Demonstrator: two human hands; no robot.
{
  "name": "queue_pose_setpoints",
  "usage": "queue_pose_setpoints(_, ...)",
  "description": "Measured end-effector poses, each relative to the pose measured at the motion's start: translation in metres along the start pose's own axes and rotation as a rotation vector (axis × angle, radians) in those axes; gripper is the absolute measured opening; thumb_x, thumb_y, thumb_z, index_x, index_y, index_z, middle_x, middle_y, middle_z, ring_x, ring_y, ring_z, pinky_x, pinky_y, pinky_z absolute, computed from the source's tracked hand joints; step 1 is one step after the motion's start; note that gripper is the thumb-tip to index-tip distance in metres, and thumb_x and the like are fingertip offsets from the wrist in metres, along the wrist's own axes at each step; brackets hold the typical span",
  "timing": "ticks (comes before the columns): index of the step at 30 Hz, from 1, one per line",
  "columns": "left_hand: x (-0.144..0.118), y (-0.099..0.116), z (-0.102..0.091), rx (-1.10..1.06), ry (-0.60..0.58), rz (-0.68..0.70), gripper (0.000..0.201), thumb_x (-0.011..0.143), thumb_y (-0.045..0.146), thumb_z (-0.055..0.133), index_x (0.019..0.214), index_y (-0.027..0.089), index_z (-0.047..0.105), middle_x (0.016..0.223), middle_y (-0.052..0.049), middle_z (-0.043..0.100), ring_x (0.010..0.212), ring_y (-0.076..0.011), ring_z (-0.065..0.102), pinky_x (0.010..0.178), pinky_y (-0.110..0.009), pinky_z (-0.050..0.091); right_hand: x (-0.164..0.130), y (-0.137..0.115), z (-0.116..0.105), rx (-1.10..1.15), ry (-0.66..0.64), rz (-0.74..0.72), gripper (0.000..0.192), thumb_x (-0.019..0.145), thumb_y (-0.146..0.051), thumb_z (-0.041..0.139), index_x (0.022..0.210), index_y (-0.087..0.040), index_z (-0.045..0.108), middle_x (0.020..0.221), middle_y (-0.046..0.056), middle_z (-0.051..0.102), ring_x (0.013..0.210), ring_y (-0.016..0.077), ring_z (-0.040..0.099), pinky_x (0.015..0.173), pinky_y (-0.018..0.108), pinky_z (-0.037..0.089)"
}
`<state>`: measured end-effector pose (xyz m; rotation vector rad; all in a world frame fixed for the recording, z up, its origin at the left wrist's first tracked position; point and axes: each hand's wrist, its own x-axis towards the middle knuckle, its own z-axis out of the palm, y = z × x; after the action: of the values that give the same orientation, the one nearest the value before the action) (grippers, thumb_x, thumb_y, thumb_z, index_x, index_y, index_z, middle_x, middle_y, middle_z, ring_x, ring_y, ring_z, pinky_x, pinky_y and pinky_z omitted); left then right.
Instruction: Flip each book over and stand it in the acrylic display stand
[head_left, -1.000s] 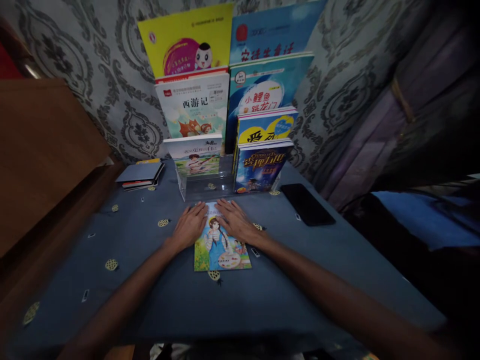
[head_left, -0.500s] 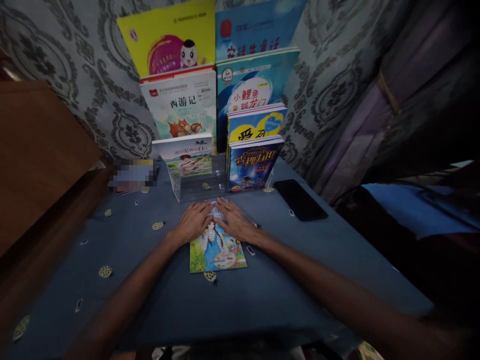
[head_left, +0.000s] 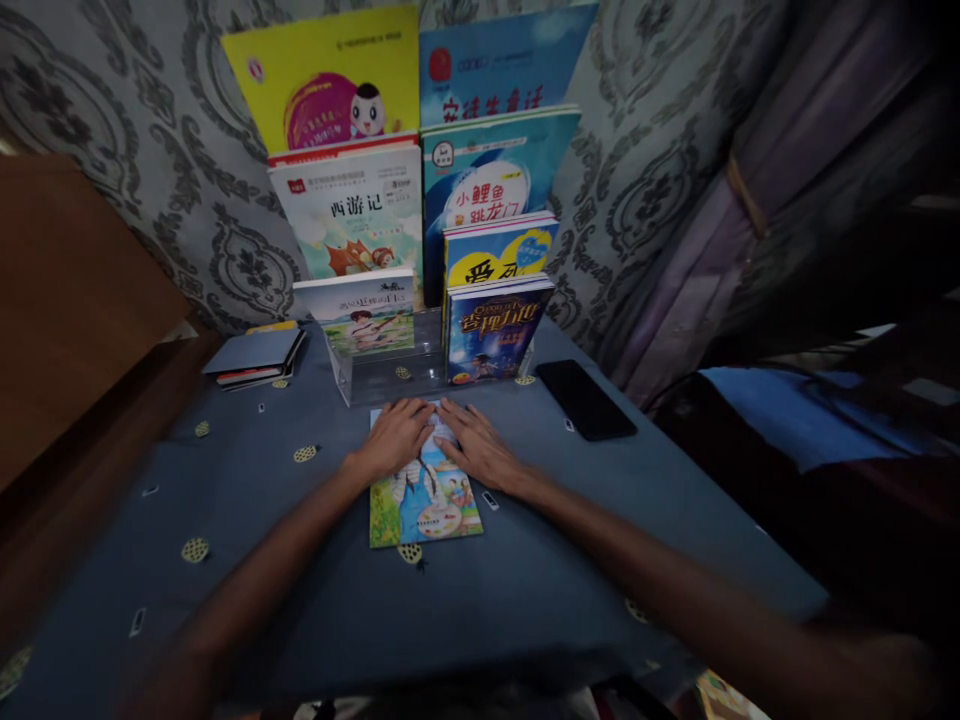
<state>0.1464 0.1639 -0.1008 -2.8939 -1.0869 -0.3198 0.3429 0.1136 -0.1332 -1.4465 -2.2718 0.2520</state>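
A thin picture book (head_left: 427, 515) with a figure in blue overalls on its cover lies flat on the table. My left hand (head_left: 397, 438) rests palm down over its upper left part, fingers stretched out. Over the upper right part lies my right hand (head_left: 478, 443), also flat with its fingers extended. The fingertips of both hands come close together near the top of the cover. The hands hide much of the cover's upper half. Just beyond them stands a clear acrylic book rack (head_left: 375, 382), with several books upright in tiers.
In the rack's front tier are a pale book (head_left: 367, 315) and a dark blue book (head_left: 495, 330). A black phone (head_left: 585, 400) lies to the right. Several small books (head_left: 255, 357) are stacked at the left. The blue tablecloth (head_left: 337, 610) has pineapple prints; a curtain hangs behind.
My left hand has slid slightly across the cover, showing more of the book's top left corner and covering the figure's face. The whole view has shifted a little.
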Motion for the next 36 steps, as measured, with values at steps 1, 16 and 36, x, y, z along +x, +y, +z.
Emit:
queue_pose_setpoints(1, 0.001, -0.001, 0.005, -0.039, 0.025, 0.019, 0.039, 0.104, 0.031, 0.038, 0.136, 0.017, 0.054, 0.135, -0.013, 0.060, 0.124, -0.0271, 0.056, 0.105, -0.045, 0.045, 0.000, 0.000, 0.000, -0.002, 0.002, 0.006, 0.059, 0.099, -0.039, 0.043, 0.153, -0.014, 0.040, 0.157, 0.020, 0.043, 0.147, 0.0286, 0.038, 0.120, 0.057, 0.029)
queue_pose_setpoints(16, 0.000, -0.008, 0.018, -0.167, 0.050, 0.032, 0.045, 0.104, 0.033, 0.036, 0.143, 0.017, 0.051, 0.148, -0.012, 0.055, 0.137, -0.0233, 0.051, 0.116, -0.044, 0.039, -0.002, 0.002, 0.001, 0.016, 0.062, 0.008, 0.055, 0.098, -0.039, 0.046, 0.148, -0.016, 0.049, 0.153, 0.017, 0.050, 0.142, 0.0300, 0.045, 0.118, 0.056, 0.032)
queue_pose_setpoints(36, -0.003, -0.004, 0.017, -0.183, 0.000, 0.064, 0.047, 0.106, 0.039, 0.034, 0.147, 0.021, 0.046, 0.154, -0.010, 0.048, 0.146, -0.0212, 0.040, 0.120, -0.046, 0.032, -0.019, -0.003, -0.002, -0.019, 0.044, -0.035, 0.052, 0.100, -0.035, 0.044, 0.147, -0.015, 0.049, 0.152, 0.018, 0.050, 0.143, 0.0284, 0.045, 0.117, 0.055, 0.036)
